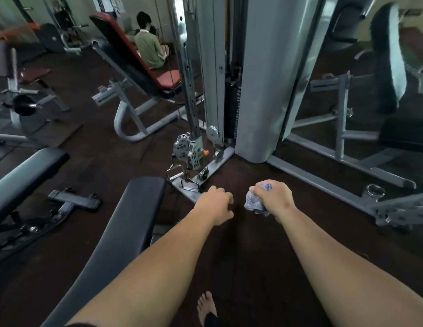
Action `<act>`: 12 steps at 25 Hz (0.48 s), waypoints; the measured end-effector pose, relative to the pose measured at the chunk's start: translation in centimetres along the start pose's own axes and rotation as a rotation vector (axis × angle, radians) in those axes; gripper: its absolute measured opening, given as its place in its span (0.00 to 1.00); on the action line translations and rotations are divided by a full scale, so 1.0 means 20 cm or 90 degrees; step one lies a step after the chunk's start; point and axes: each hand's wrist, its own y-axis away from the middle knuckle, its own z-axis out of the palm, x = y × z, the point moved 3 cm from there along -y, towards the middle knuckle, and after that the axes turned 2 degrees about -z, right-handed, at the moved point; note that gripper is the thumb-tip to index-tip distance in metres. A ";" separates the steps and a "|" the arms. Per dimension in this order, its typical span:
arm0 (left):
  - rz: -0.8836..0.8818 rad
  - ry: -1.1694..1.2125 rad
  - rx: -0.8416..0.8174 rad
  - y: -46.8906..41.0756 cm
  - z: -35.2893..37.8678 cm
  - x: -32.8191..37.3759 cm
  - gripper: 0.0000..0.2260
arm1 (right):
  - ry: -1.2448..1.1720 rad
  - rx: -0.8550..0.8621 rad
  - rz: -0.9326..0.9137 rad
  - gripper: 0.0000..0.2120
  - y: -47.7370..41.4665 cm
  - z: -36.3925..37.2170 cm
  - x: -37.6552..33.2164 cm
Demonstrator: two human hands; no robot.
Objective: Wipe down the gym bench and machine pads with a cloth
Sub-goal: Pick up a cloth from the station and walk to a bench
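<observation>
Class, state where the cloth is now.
Head view, right of centre: the grey cloth is bunched in the right hand, beside the left hand.

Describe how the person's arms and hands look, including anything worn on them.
The left forearm and right forearm are bare as far as the frame shows, with no sleeves; a dark strip at the bottom edge may be clothing. The left hand and right hand wear no gloves, and no watch, wristband or ring shows.
</observation>
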 end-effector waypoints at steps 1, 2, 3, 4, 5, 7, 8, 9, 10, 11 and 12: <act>-0.008 0.008 0.000 -0.10 -0.04 -0.09 0.19 | 0.006 -0.009 0.000 0.07 -0.12 0.06 -0.06; -0.021 0.017 -0.004 -0.18 -0.07 -0.18 0.18 | 0.018 -0.018 -0.007 0.08 -0.22 0.13 -0.12; -0.035 0.021 -0.005 -0.27 -0.11 -0.29 0.18 | 0.033 -0.030 -0.018 0.08 -0.34 0.21 -0.20; -0.049 0.024 -0.002 -0.36 -0.16 -0.40 0.19 | 0.048 -0.043 -0.033 0.08 -0.47 0.29 -0.28; -0.066 0.033 0.002 -0.45 -0.19 -0.51 0.20 | 0.060 -0.064 -0.041 0.08 -0.58 0.37 -0.37; -0.097 0.059 0.016 -0.58 -0.25 -0.73 0.21 | 0.090 -0.112 -0.061 0.10 -0.80 0.56 -0.52; -0.115 0.077 0.027 -0.64 -0.27 -0.83 0.22 | 0.108 -0.145 -0.080 0.13 -0.90 0.66 -0.59; -0.138 0.102 0.041 -0.69 -0.29 -0.92 0.24 | 0.121 -0.179 -0.098 0.16 -1.00 0.76 -0.65; -0.155 0.130 0.063 -0.72 -0.30 -1.00 0.25 | 0.134 -0.210 -0.116 0.18 -1.10 0.86 -0.70; -0.171 0.154 0.088 -0.76 -0.31 -1.07 0.25 | 0.147 -0.240 -0.140 0.18 -1.17 0.97 -0.75; -0.195 0.178 0.112 -0.78 -0.31 -1.15 0.26 | 0.163 -0.276 -0.173 0.17 -1.25 1.08 -0.81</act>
